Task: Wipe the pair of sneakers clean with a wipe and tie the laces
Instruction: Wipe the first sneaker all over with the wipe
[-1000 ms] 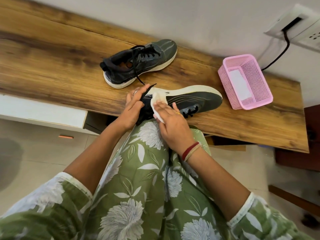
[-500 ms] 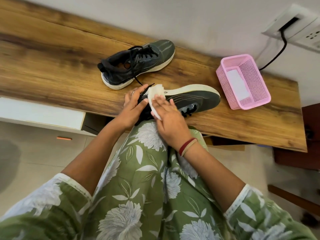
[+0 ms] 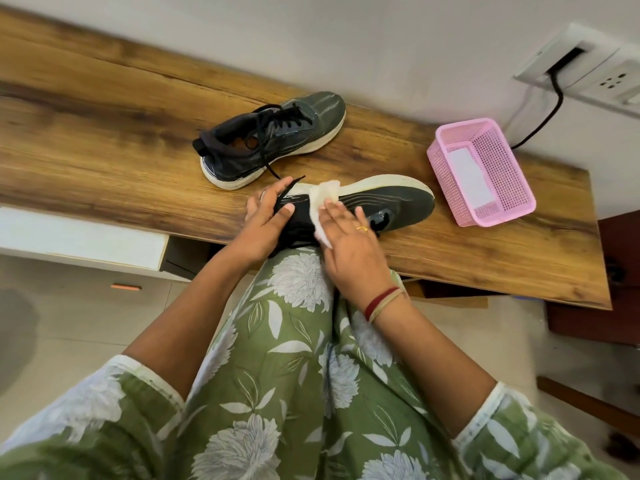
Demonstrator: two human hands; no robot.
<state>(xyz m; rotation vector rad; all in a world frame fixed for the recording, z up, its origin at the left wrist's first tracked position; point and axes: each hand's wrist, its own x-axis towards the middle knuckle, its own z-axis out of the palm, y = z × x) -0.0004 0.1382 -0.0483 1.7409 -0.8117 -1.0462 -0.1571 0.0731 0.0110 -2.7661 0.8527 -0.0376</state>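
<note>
At the near edge of the table [image 3: 104,140], the near sneaker [image 3: 391,202] lies on its side. Its pale sole rim is turned toward the wall and its dark upper toward the person. The heel end projects over the edge, above the knee. This placement appears deliberate: it exposes the side panel and brings the heel within reach.

The left hand [image 3: 266,223] wraps the heel, thumb on the upper and fingers curled over the back. A loose lace end [image 3: 292,185] crosses those fingers. The hold likely braces the shoe against sliding under the rubbing stroke.

The right hand [image 3: 349,244] lies flat, fingers straight, pressing the wipe [image 3: 323,199] against the upper just forward of the heel. The wipe folds up over the sole rim, and a corner shows below the palm. Whether the thumb clamps it cannot be told.

The far sneaker [image 3: 277,143] stands upright behind, apart from the near one. Its laces [image 3: 284,119] are undone, with one end trailing on the table.

A pink basket [image 3: 505,188] sits to the right by the wall, holding a white sheet.

Assessment: wiping is at an early stage. The toe end, the far sneaker and both sets of laces appear outstanding. The overhanging heel depends on the left hand's hold, and the free lace end could snag under the wipe.
</note>
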